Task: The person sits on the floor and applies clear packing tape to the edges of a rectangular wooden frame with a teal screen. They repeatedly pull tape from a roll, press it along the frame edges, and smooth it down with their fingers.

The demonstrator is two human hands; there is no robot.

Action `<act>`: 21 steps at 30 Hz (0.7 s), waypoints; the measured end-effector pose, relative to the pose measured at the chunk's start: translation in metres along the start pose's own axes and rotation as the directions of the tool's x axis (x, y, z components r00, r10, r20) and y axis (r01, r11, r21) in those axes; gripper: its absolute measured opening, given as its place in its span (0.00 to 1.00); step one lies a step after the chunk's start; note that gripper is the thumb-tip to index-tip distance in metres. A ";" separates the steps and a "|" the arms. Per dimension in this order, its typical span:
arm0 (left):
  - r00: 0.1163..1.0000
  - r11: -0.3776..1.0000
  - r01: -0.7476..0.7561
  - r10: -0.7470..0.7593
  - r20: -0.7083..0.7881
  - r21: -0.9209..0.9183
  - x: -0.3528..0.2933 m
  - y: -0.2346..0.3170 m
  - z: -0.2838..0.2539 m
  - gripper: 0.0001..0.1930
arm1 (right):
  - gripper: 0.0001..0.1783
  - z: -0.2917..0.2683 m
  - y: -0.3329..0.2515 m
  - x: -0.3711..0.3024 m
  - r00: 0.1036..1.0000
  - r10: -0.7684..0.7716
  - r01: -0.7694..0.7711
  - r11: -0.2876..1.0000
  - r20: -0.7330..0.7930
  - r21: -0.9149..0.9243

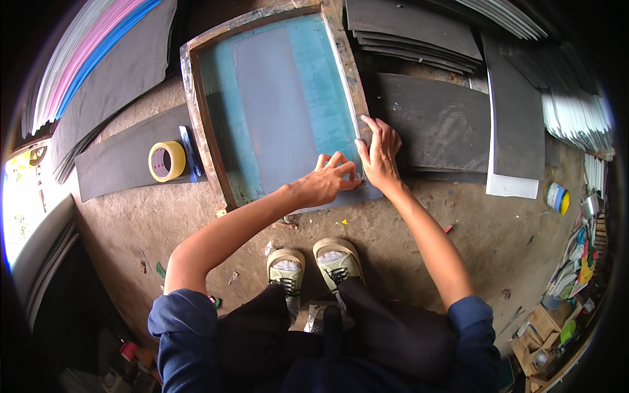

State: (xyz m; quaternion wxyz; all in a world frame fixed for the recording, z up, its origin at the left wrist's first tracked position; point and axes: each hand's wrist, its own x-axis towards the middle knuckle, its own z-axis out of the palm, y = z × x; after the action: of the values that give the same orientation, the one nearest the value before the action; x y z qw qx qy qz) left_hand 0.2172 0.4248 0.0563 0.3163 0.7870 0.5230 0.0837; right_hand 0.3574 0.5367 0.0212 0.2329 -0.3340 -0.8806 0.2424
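Note:
A wooden screen-printing frame (194,98) with teal mesh (331,85) and a greyish middle band lies in front of me, slightly tilted. My left hand (326,180) reaches across to its near right corner. Its fingers are bent and pressed together low over the mesh edge; what they pinch, if anything, is hidden. Against the frame's right side rests my right hand (381,152), thumb and forefinger apart along the inner edge, the other fingers over the outside of the wood. A pale strip runs along that inner edge.
Left of the frame, a yellow tape roll (178,158) and a narrow blue tool (190,154) lie on a dark sheet (124,160). More dark sheets (439,121) lie right, with stacks behind. A yellow-lidded tub (557,198) sits far right. My shoes (285,268) stand near the frame.

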 end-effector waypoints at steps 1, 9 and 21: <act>1.000 1.000 0.001 -0.002 -0.024 -0.030 -0.002 0.001 0.002 0.28 | 0.29 0.000 0.000 0.000 1.000 0.002 -0.002 1.000 0.003 -0.010; 0.921 0.996 0.092 -0.092 -0.379 -0.018 0.005 -0.021 0.006 0.13 | 0.30 -0.001 -0.002 -0.001 1.000 0.005 -0.005 1.000 0.000 -0.006; 0.865 0.982 0.185 -0.179 -0.469 -0.032 0.018 -0.018 0.013 0.12 | 0.29 0.000 -0.001 -0.001 1.000 -0.004 0.004 1.000 -0.013 -0.002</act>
State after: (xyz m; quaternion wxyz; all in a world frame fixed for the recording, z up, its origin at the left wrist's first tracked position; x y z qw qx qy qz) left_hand 0.2174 0.4393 0.0319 0.1814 0.6926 0.6563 0.2378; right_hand 0.3578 0.5356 0.0219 0.2387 -0.3342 -0.8798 0.2392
